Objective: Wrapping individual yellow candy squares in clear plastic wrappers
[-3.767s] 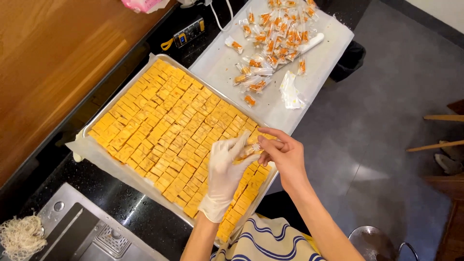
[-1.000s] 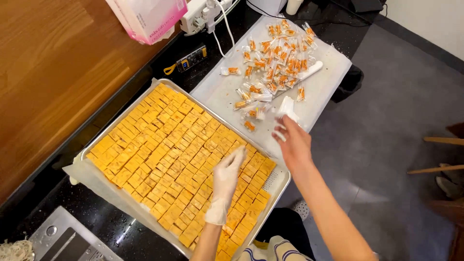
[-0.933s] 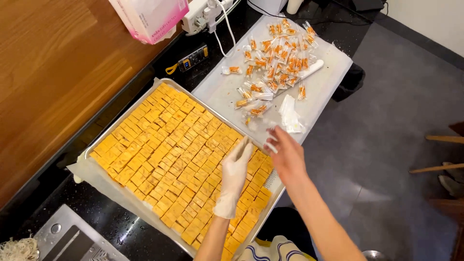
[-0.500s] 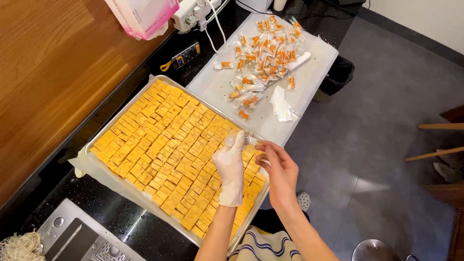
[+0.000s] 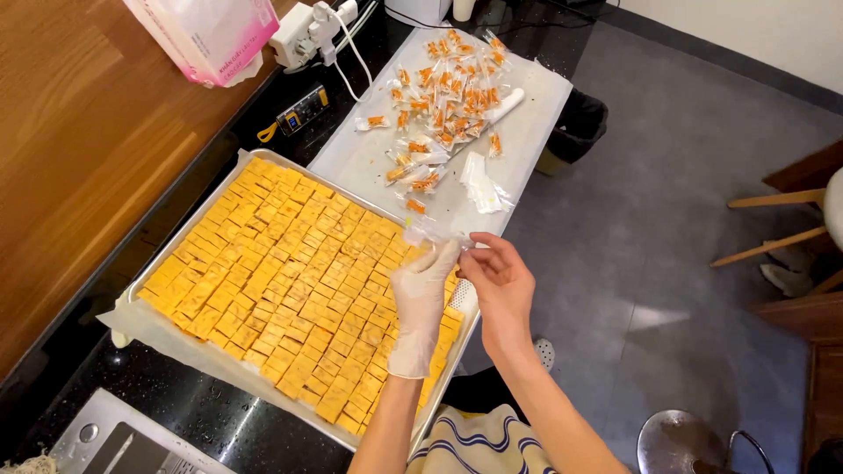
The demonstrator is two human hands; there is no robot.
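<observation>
I see both hands meeting over the near right corner of the tray, with a clear wrapper pinched between them.

Half a second ago the 2 hands sat a little lower over the tray; now I see them raised toward its far edge and closer together. My gloved left hand (image 5: 420,303) stands upright with straight fingers (image 5: 442,257) pressed to the small clear wrapper (image 5: 428,233), and my bare right hand (image 5: 500,285) curls in from the right, its fingers (image 5: 477,255) pinching the same wrapper at its right end. Below lies the metal tray (image 5: 463,305) of orange cut squares (image 5: 281,272) on the dark tabletop (image 5: 211,421). Farther off, a white sheet (image 5: 369,158) carries a loose stack of empty wrappers (image 5: 480,183) and, beyond it, the pile of wrapped pieces (image 5: 448,83).
</observation>
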